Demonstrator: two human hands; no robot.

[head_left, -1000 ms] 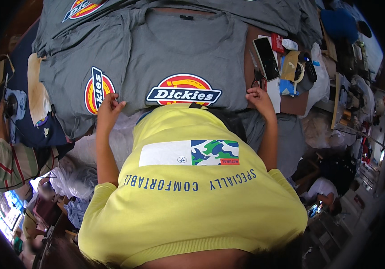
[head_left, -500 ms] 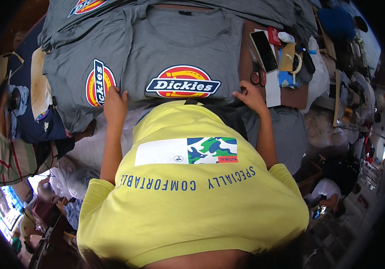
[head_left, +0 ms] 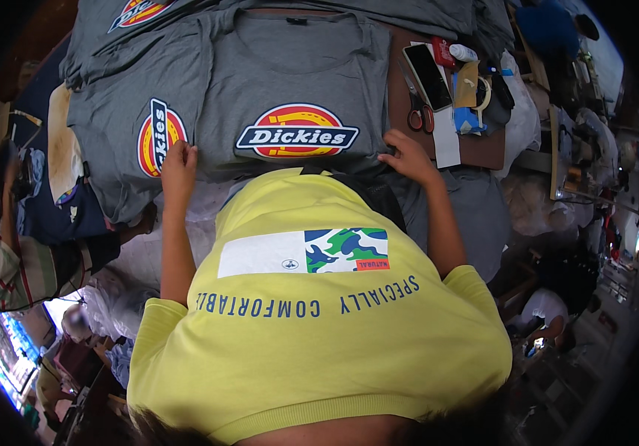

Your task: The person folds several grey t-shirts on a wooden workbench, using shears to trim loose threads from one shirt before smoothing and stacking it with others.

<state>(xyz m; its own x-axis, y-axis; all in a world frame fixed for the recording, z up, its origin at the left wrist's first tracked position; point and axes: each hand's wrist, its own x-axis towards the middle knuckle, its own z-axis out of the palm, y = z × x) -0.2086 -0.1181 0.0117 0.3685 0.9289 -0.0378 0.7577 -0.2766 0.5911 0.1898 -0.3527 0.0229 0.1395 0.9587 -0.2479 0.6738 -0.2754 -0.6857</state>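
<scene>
In front of me a grey T-shirt lies flat, with a red, yellow and blue printed badge near its front edge. My left hand is at its near left corner, thumb and fingers pinched together on the cloth. At the near right corner my right hand has its fingers curled against the shirt's edge, the thumb low on the cloth. Left of this shirt lies another grey T-shirt, its similar badge turned sideways and partly covered by my left hand.
Right of the shirt, scissors, a phone, a tape roll and small packs sit on a brown board. More grey shirts lie at the far side. Another person in a striped sleeve is on the left.
The whole view has shifted slightly, so the shirts appear a little further left and up. Both hands stay at the shirt's near corners; the right fingers have shifted slightly.
</scene>
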